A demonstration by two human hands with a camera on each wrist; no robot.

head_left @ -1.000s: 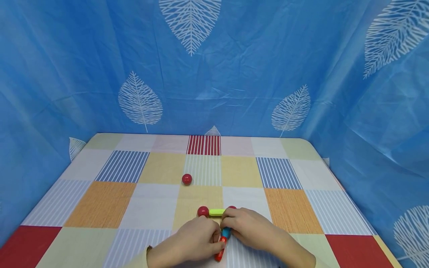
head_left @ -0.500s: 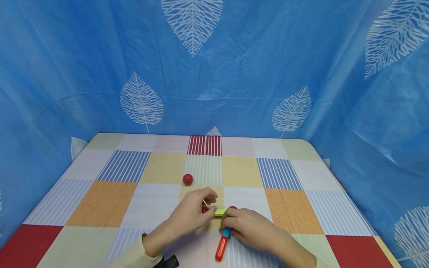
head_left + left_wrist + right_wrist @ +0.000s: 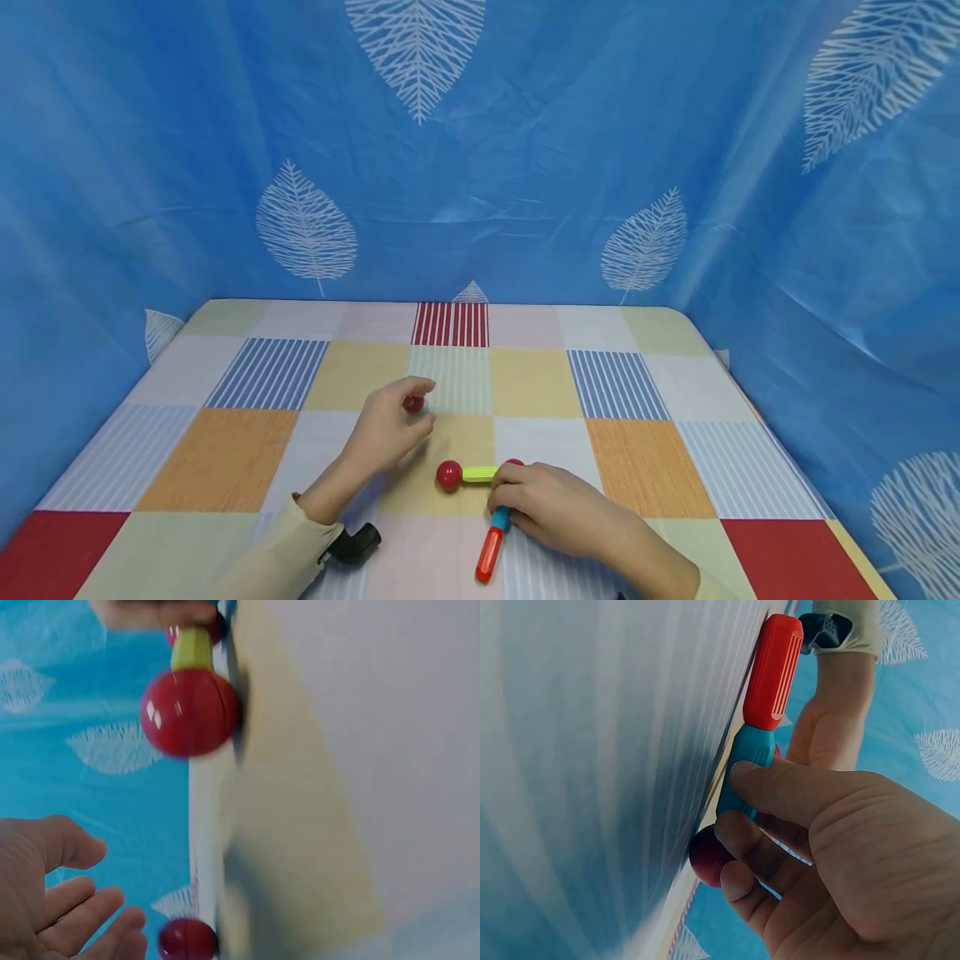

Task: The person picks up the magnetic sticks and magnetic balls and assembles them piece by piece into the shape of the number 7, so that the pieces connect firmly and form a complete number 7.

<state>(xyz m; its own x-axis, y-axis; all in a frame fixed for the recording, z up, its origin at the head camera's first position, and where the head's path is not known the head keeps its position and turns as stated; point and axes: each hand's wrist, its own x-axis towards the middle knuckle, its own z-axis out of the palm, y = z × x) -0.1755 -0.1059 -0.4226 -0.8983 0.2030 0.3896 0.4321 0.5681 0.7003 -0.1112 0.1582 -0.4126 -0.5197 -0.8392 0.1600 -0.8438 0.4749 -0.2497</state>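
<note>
My right hand (image 3: 551,507) pinches a blue ribbed stick (image 3: 751,744) between thumb and fingers. Joined end to end with it, a red stick (image 3: 489,556) points towards the table's near side. Beyond the right fingers lies a yellow-green stick (image 3: 478,474), with a red ball (image 3: 449,476) at its left end and another red ball (image 3: 514,462), partly hidden, at its right. Further back and left, my left hand (image 3: 390,425) reaches around a loose red ball (image 3: 413,404). In the left wrist view its fingers are relaxed and apart from this loose ball (image 3: 187,940).
A patchwork cloth (image 3: 247,467) covers the table. Blue curtains (image 3: 480,167) with white leaf prints hang behind it and at both sides. A black camera mount (image 3: 356,546) sits at the left wrist, just over the cloth.
My left hand has let go of the red stick, passed over the ball on the yellow-green stick, and moved back and left to the loose ball. The right hand has stayed in place, gripping.
</note>
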